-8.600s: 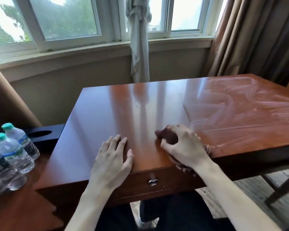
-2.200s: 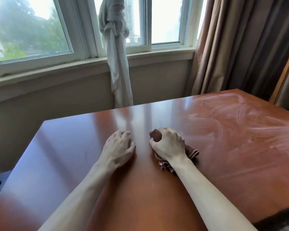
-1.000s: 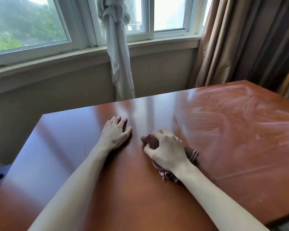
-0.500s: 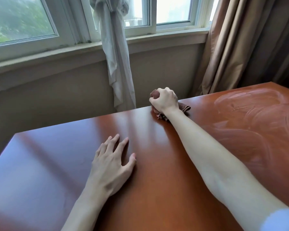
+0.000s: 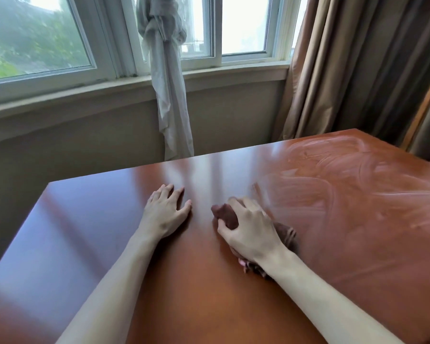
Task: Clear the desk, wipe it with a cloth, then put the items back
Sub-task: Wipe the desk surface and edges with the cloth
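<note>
Right hand [image 5: 252,229] is bunched around the brown cloth [image 5: 227,216] mid-bench [image 5: 90,219]. Left hand [image 5: 164,212] lies flat just beside it, and the unwiped glossy half sits leftward.

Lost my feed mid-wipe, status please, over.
Right hand grips the cloth on the desk. Left hand rests flat, open. Streaks on right side. Nothing in the way.

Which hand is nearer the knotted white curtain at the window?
Left. The left hand lies flat on the desk, almost straight below the curtain; the right hand, gripping the cloth, sits further right.
</note>
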`<state>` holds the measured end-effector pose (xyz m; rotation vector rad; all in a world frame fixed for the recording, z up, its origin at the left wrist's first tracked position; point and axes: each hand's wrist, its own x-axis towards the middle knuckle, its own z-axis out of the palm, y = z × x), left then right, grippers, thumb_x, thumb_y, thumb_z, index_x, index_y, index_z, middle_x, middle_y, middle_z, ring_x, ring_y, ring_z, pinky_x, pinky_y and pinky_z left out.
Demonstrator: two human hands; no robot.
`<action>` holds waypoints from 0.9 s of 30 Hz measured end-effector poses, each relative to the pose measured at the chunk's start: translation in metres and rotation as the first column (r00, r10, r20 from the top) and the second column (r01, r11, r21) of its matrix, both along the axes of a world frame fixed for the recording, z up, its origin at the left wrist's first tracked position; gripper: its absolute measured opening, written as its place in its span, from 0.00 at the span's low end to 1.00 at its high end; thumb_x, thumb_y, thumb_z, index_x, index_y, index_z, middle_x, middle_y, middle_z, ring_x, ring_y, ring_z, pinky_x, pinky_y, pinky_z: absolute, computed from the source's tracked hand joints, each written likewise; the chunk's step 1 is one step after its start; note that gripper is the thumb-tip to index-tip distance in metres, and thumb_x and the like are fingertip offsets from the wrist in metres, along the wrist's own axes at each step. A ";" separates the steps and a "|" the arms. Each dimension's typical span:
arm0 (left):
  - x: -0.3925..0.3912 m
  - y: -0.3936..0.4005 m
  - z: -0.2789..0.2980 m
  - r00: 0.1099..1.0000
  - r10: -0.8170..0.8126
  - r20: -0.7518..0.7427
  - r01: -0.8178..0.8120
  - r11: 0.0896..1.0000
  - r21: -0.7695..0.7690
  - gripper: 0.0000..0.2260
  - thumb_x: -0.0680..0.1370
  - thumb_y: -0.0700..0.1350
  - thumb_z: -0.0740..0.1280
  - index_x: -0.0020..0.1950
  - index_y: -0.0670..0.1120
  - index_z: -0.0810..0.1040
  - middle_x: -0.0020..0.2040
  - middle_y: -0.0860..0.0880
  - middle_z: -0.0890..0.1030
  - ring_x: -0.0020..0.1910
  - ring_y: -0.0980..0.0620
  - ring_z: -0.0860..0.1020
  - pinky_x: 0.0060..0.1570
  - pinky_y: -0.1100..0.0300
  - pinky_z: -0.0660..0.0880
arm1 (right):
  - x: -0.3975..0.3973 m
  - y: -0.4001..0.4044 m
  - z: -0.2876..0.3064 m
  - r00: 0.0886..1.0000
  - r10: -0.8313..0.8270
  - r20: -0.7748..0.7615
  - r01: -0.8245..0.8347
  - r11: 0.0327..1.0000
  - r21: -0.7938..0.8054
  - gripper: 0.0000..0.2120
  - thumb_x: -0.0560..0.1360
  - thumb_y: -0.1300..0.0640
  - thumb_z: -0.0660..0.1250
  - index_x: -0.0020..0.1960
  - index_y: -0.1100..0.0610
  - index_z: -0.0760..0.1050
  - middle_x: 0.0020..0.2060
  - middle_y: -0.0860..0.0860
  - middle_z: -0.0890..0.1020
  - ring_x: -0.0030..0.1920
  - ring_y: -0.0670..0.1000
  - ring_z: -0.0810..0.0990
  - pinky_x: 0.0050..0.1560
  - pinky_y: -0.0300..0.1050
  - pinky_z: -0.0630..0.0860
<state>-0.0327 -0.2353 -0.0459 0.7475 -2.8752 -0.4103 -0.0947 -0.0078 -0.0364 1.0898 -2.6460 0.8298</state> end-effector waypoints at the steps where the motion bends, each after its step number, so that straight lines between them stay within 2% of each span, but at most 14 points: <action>1: 0.000 0.000 0.001 1.000 -0.003 0.003 0.003 1.000 -0.001 0.28 0.82 0.62 0.55 0.81 0.54 0.60 0.82 0.49 0.56 0.81 0.50 0.51 0.78 0.52 0.48 | 0.020 0.015 -0.001 1.000 0.016 -0.021 -0.017 1.000 -0.012 0.15 0.74 0.41 0.65 0.55 0.47 0.76 0.53 0.47 0.77 0.55 0.52 0.77 0.55 0.47 0.77; 4: 0.000 0.001 0.001 1.000 -0.006 0.012 0.006 1.000 -0.006 0.27 0.82 0.61 0.54 0.81 0.54 0.60 0.82 0.49 0.56 0.81 0.49 0.51 0.78 0.52 0.48 | 0.057 0.046 -0.002 0.997 0.075 -0.036 -0.076 0.997 -0.027 0.13 0.74 0.39 0.64 0.55 0.43 0.76 0.53 0.40 0.75 0.55 0.46 0.76 0.54 0.42 0.78; 7: -0.002 -0.001 -0.002 1.000 -0.013 -0.005 0.013 1.000 -0.007 0.28 0.82 0.61 0.54 0.81 0.53 0.60 0.82 0.48 0.56 0.81 0.49 0.51 0.79 0.52 0.47 | 0.043 0.039 0.001 0.997 0.079 -0.015 -0.079 0.996 -0.027 0.14 0.72 0.39 0.65 0.55 0.43 0.77 0.52 0.40 0.76 0.55 0.45 0.76 0.52 0.46 0.80; 11: -0.003 -0.003 -0.005 0.999 -0.011 -0.033 0.011 1.000 -0.004 0.27 0.82 0.61 0.55 0.80 0.54 0.60 0.82 0.49 0.57 0.81 0.50 0.51 0.78 0.52 0.48 | -0.033 -0.018 0.001 1.000 -0.022 0.007 0.023 0.999 -0.039 0.16 0.72 0.42 0.68 0.58 0.44 0.79 0.57 0.47 0.78 0.60 0.53 0.76 0.56 0.52 0.78; 15: -0.005 -0.008 -0.008 0.999 -0.002 -0.051 0.002 1.000 0.004 0.30 0.78 0.66 0.51 0.79 0.58 0.61 0.81 0.52 0.58 0.80 0.52 0.51 0.78 0.52 0.51 | -0.128 -0.087 0.002 0.984 -0.165 0.063 0.165 0.986 0.003 0.13 0.73 0.44 0.69 0.54 0.49 0.80 0.53 0.52 0.78 0.55 0.60 0.79 0.47 0.48 0.70; 17: -0.007 -0.009 -0.008 0.998 0.011 -0.056 -0.010 1.000 0.016 0.32 0.75 0.67 0.50 0.79 0.59 0.61 0.81 0.55 0.58 0.80 0.54 0.51 0.77 0.53 0.52 | -0.169 -0.119 0.002 0.978 -0.197 0.074 0.198 0.980 -0.001 0.13 0.73 0.43 0.68 0.51 0.50 0.79 0.51 0.53 0.78 0.53 0.61 0.79 0.46 0.48 0.67; 21: -0.008 -0.011 -0.011 0.997 0.020 -0.077 -0.020 1.000 0.003 0.34 0.73 0.69 0.47 0.79 0.62 0.60 0.80 0.59 0.56 0.80 0.58 0.50 0.77 0.54 0.53 | -0.230 -0.169 0.006 0.964 -0.257 0.068 0.259 0.966 -0.014 0.14 0.74 0.45 0.67 0.50 0.55 0.78 0.50 0.55 0.77 0.55 0.63 0.78 0.50 0.51 0.70; 23: -0.007 -0.012 -0.011 0.997 0.022 -0.079 -0.022 1.000 0.005 0.34 0.73 0.69 0.46 0.78 0.62 0.60 0.80 0.59 0.56 0.80 0.58 0.50 0.77 0.54 0.53 | -0.240 -0.180 0.010 0.957 -0.281 0.078 0.283 0.959 -0.014 0.14 0.73 0.46 0.67 0.50 0.56 0.78 0.50 0.55 0.77 0.55 0.63 0.79 0.52 0.51 0.72; 27: -0.005 -0.008 -0.006 0.998 0.029 -0.054 -0.028 0.999 0.017 0.33 0.74 0.68 0.48 0.79 0.61 0.60 0.81 0.57 0.56 0.80 0.57 0.49 0.78 0.54 0.50 | -0.201 -0.154 0.014 0.974 -0.221 0.053 0.221 0.975 0.009 0.14 0.74 0.44 0.67 0.50 0.55 0.78 0.50 0.55 0.78 0.52 0.63 0.80 0.46 0.50 0.69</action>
